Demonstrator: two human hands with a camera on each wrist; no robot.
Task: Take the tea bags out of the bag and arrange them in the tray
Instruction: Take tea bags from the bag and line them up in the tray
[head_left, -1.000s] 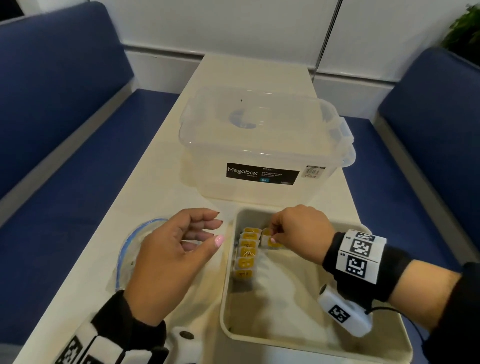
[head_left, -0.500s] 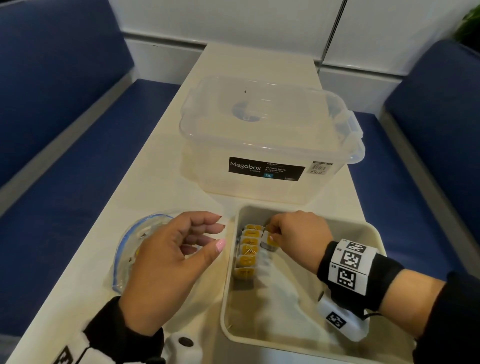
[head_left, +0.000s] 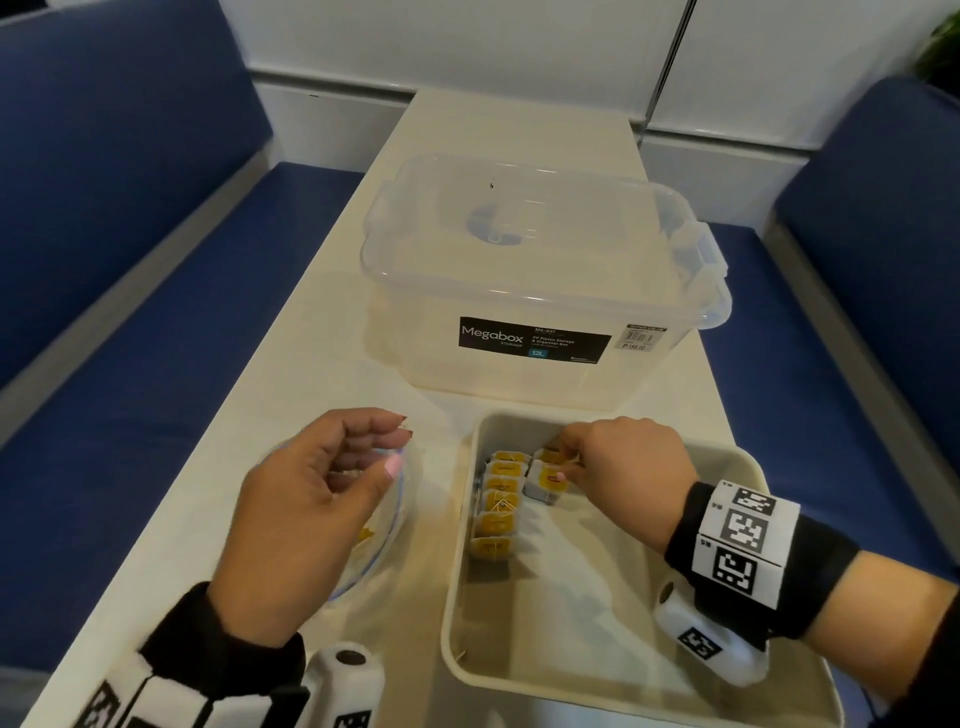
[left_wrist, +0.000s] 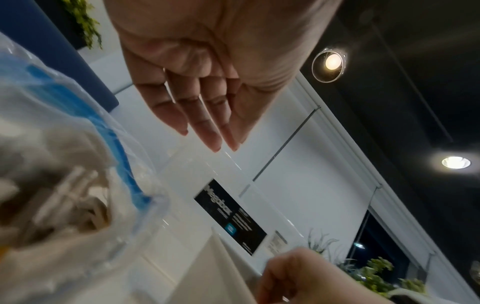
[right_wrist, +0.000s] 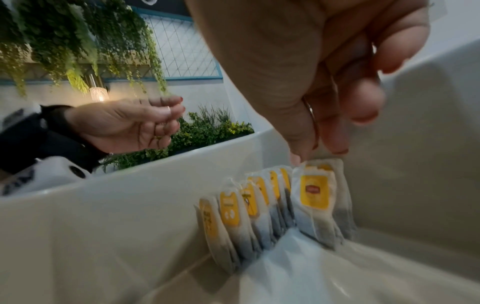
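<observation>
Right hand (head_left: 626, 457) is pinching a yellow-labelled paper tea bag (right_wrist: 315, 202) at the beige plastic tray's (head_left: 519, 670) far end while the left hand (head_left: 306, 499) hovers loose and empty, so a careless release could probably topple the leaning row of tea bags (head_left: 497, 501).

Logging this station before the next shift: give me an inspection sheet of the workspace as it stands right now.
Surface: cream table, bare between the items.
Job's things: cream tray holds a row of yellow-tagged tea bags along its left wall, standing on edge; a second row begins with the tea bag under the right hand. Clear zip bag, blue seal, lies left of the tray with tea bags inside.
Clutter: lidded clear Megabox storage box behind the tray.
Grippers: left hand hovers over the zip bag, holding nothing; right hand pinches the tea bag.
Cables: nothing seen.
Surroundings: blue benches on both sides, white wall, plants.
</observation>
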